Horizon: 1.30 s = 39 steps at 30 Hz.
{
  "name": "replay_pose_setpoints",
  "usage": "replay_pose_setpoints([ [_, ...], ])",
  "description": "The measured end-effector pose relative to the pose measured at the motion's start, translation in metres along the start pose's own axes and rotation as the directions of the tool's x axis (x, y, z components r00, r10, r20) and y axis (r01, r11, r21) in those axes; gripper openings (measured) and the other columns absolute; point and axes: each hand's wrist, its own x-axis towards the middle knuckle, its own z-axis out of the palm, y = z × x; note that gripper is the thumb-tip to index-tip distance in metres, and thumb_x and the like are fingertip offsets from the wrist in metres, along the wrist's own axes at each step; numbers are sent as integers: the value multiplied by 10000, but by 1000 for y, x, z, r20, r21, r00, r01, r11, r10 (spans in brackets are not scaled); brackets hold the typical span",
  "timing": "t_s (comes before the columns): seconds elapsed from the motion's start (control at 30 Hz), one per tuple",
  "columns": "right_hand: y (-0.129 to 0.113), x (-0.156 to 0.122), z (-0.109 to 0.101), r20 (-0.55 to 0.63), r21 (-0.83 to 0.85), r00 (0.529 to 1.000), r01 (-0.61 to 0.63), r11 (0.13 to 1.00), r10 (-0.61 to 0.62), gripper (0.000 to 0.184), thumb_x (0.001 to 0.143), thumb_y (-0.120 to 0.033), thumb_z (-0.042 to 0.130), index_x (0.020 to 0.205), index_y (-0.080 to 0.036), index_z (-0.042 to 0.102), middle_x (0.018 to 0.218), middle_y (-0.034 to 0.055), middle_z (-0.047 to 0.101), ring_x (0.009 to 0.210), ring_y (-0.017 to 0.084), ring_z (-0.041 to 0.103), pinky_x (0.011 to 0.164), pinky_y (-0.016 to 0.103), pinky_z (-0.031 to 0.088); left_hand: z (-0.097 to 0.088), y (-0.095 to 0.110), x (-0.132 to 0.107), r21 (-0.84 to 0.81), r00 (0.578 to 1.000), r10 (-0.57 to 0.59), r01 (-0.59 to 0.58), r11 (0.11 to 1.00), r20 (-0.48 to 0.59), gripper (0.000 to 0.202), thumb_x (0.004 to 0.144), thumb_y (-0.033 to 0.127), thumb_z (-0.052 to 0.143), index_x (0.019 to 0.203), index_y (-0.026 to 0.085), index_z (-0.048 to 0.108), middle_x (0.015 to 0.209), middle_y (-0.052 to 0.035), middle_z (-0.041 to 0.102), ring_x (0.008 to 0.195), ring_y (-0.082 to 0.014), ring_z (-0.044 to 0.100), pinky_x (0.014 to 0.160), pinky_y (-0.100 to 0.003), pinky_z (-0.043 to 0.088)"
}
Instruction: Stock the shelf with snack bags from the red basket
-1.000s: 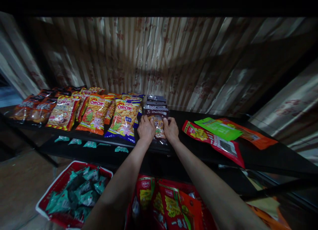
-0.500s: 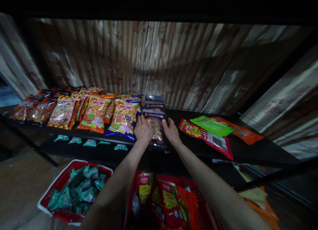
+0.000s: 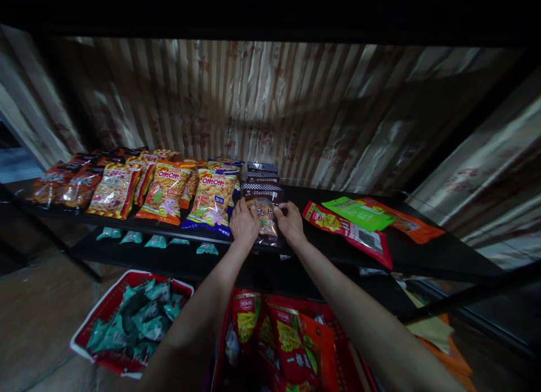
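Note:
A brown snack bag (image 3: 265,214) with a dark checked top stands on the black shelf, in front of more bags of the same kind. My left hand (image 3: 245,223) presses along its left side, fingers curled at the edge. On the other side, my right hand (image 3: 289,221) pinches the bag's right edge between thumb and fingers. Just left of my left hand is a blue-and-yellow snack bag (image 3: 210,197). To the right of my right hand lies a red snack pouch (image 3: 344,231), flat on the shelf.
Orange snack bags (image 3: 165,192) and others line the shelf's left. A green pouch (image 3: 357,213) and an orange pouch (image 3: 416,227) lie at right. Below are a red basket (image 3: 91,310) of teal packets and another basket (image 3: 355,355) with red pouches. Striped cloth (image 3: 262,110) hangs behind.
My right hand's thumb and fingers have closed onto the brown bag's right edge. My left hand stays at its left side. The view has shifted slightly.

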Motion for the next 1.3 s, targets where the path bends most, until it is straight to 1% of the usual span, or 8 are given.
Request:
replay_pose_setpoints([
  [0.17,-12,21,-1,-55,119,998,22,993,-16,234,780,-398,466,873,-213,576,890,56,632,885,236,571,849,402,432,1,4,8,-58,999,-41,40,998,-29,474,909,311,350,1335,112,407,1277,-144,564,1170,-236,527,970,-349,412],
  [0.23,-13,26,1,-75,137,996,52,989,-42,247,787,-403,450,884,-208,568,866,55,630,841,225,576,821,381,442,4,5,10,-70,999,-38,37,997,-12,479,909,326,350,1337,119,406,1298,-134,551,1185,-230,514,982,-345,406],
  [0.4,-1,22,12,-65,99,998,-3,995,10,284,799,-422,435,927,-202,562,901,73,637,832,232,585,809,386,445,7,5,7,-60,997,-27,31,998,67,525,873,337,417,1347,113,390,1322,-142,526,1171,-243,522,956,-341,425],
  [0.67,2,18,15,25,38,998,-53,998,52,301,848,-412,384,1008,-205,534,983,92,655,893,253,604,822,389,440,7,4,8,-85,995,-71,77,993,69,579,840,328,467,1356,86,363,1282,-173,550,1164,-263,530,956,-344,417],
  [0.83,-1,17,14,33,-18,994,-108,994,109,313,855,-423,357,998,-195,518,939,106,648,887,273,610,816,398,441,10,-1,11,-155,995,-56,68,986,81,532,818,320,513,1311,140,424,1248,-133,583,1146,-237,545,962,-327,417],
  [0.97,-2,13,14,26,-35,988,-153,988,154,326,858,-401,324,1031,-183,494,992,130,637,923,282,605,834,404,435,13,-6,11,-215,997,-36,50,975,72,508,815,312,521,1292,154,447,1247,-105,588,1149,-212,542,970,-311,415],
  [1.17,-4,10,16,46,-49,985,-161,986,164,335,859,-354,279,1050,-166,480,1011,144,627,955,283,596,869,415,422,12,-3,6,-104,998,-64,67,992,30,489,810,313,498,1269,146,491,1182,-122,613,1091,-248,569,932,-340,438],
  [1.3,-2,10,20,32,-31,987,-154,988,155,337,852,-359,292,1050,-172,491,1021,143,627,964,276,596,867,407,427,9,0,5,-85,998,-55,58,995,31,471,819,311,484,1266,163,492,1172,-114,617,1078,-244,572,914,-339,446],
])
